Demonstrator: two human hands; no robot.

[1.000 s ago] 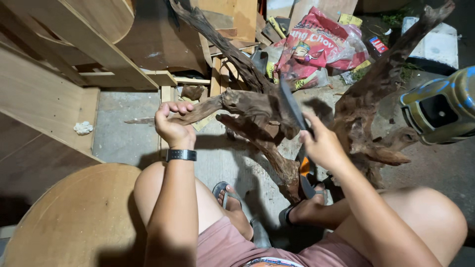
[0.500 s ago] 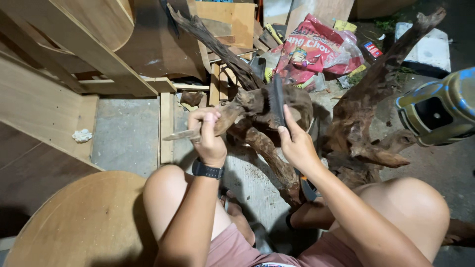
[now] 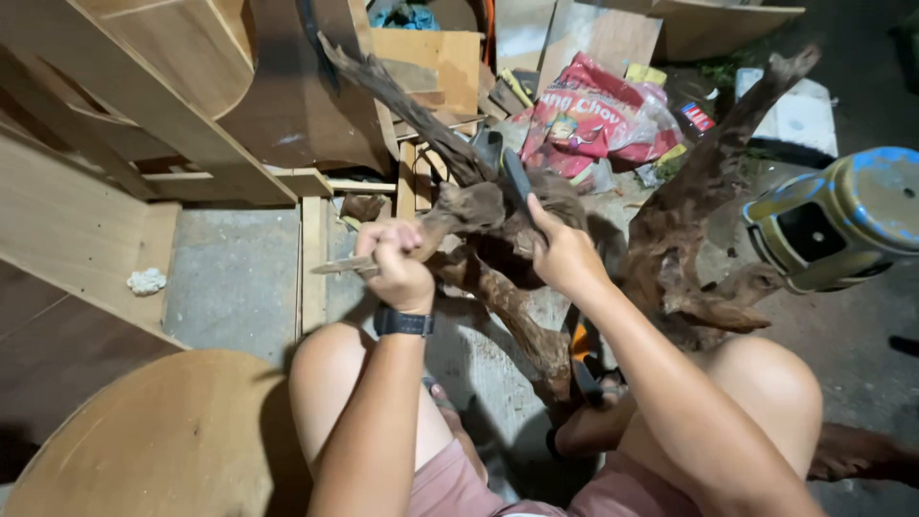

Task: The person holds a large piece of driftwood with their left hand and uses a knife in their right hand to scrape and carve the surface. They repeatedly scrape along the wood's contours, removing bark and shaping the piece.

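Note:
A large gnarled piece of dark driftwood (image 3: 498,278) stands between my knees, with branches reaching up left and right. My left hand (image 3: 394,263), with a black watch at the wrist, is closed around a pale branch tip (image 3: 335,266) that sticks out to the left. My right hand (image 3: 565,254) grips a dark flat tool (image 3: 515,177) and holds it against the top of the wood. A second thick branch (image 3: 713,182) rises to the right of my right hand.
Plywood shelves and boards (image 3: 144,124) lean at the left and back. A round wooden tabletop (image 3: 144,440) lies at lower left. A red plastic bag (image 3: 593,115) and scraps sit behind the wood. A blue-and-yellow stool (image 3: 842,225) lies on its side at right.
My left hand has slid along the pale branch toward the trunk. My right hand and the tool have moved up onto the top of the wood. The view has shifted slightly.

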